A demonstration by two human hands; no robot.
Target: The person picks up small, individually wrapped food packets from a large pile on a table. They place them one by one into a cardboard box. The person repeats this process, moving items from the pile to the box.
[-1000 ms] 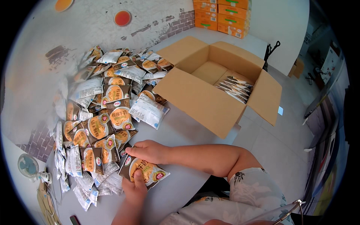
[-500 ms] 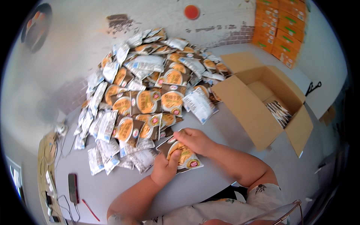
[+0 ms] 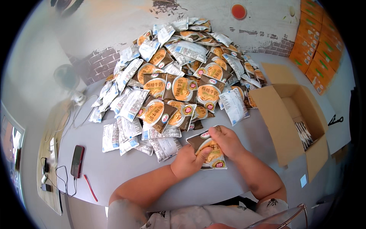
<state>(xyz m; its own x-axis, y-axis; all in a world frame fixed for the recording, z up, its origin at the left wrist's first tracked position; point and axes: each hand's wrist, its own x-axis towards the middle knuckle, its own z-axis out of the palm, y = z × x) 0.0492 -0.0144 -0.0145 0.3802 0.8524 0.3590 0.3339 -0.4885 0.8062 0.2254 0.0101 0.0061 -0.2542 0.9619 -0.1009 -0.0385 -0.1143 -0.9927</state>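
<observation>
Between my two hands is a brown and orange food packet point(image 3: 214, 155), its printed front facing up, just above or on the grey table. My left hand point(image 3: 187, 160) grips its left edge, thumb across the front. At its upper right, my right hand point(image 3: 228, 142) is closed on the edge; its fingertips behind the packet are hidden. Beyond my hands rises a large heap of like packets point(image 3: 179, 88), some with brown fronts up, others showing white printed backs. A white-backed packet point(image 3: 233, 107) lies at the heap's right side.
An open cardboard box point(image 3: 271, 126) stands at the right, a row of packets point(image 3: 302, 135) inside it. Orange cartons point(image 3: 318, 45) are stacked at the back right. On the left of the table point(image 3: 126, 171) lie a phone point(image 3: 77, 162) with a cable and a red strip point(image 3: 90, 187).
The view has turned leftward, so the heap, box and hands appear further right. Both hands keep their hold on the packet, which now looks more upright.
</observation>
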